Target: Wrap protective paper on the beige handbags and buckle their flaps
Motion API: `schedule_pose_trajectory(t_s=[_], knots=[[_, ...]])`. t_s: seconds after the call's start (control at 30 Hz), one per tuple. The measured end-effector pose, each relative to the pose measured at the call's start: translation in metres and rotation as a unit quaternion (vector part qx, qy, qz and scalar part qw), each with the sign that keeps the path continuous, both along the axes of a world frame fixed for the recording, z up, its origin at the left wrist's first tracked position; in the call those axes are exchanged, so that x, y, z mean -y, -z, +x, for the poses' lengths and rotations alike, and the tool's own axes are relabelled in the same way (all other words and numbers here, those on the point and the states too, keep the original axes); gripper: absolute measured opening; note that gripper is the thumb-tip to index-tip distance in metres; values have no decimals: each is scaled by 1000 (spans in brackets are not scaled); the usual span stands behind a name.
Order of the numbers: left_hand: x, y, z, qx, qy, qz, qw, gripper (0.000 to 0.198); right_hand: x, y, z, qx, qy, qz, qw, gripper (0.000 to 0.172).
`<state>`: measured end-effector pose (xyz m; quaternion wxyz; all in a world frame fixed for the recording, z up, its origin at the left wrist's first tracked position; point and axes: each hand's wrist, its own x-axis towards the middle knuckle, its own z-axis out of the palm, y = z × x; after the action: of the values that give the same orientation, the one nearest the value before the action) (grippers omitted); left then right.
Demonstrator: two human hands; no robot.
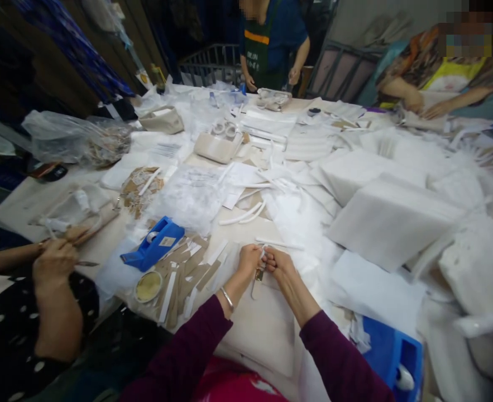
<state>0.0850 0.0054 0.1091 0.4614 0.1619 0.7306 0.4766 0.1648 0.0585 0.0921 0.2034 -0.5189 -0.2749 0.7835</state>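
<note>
My left hand point(250, 258) and my right hand point(280, 262) meet at the fingertips above the near part of the table, both closed in a pinch. Between them shows a small white piece point(263, 254), too small to tell its kind. Just below the fingers hangs or lies a gold-coloured metal fitting point(259, 274) with a pale strap end point(254, 289). It cannot be told which fingers touch the fitting. Under my wrists lies a flat beige bag point(263, 329). A white foam strip point(283, 243) rests just beyond my hands.
A blue tape dispenser point(156, 243), a round tin point(148, 286) and loose card strips point(179, 285) lie to the left. Stacked white foam sheets point(397, 218) and another blue dispenser point(392, 352) occupy the right. Co-workers sit or stand left, at the back and far right.
</note>
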Motion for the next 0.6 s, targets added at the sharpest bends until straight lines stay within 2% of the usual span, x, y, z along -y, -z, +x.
schedule_pose_trajectory(t_s=[0.2,0.33,0.37,0.4,0.47,0.53,0.6], knots=[[-1,0,3,1,-15,0,1000,9,-4,-18,-1,25,7,-20,999,24],[-2,3,0,-12,-15,-9,1000,10,-4,-33,21,49,38,14,998,6],[-1,4,-1,-14,-10,-11,1000,11,2,-38,32,53,48,36,997,6],[-1,5,-2,-15,-4,-10,1000,12,11,-43,46,51,51,65,995,14],[-3,7,-4,-13,8,-7,1000,14,36,-51,78,41,30,129,990,26],[-6,11,-6,-20,10,6,1000,18,65,-56,118,52,17,176,983,30],[-10,12,-6,-15,15,7,1000,20,91,-56,171,115,75,208,968,31]])
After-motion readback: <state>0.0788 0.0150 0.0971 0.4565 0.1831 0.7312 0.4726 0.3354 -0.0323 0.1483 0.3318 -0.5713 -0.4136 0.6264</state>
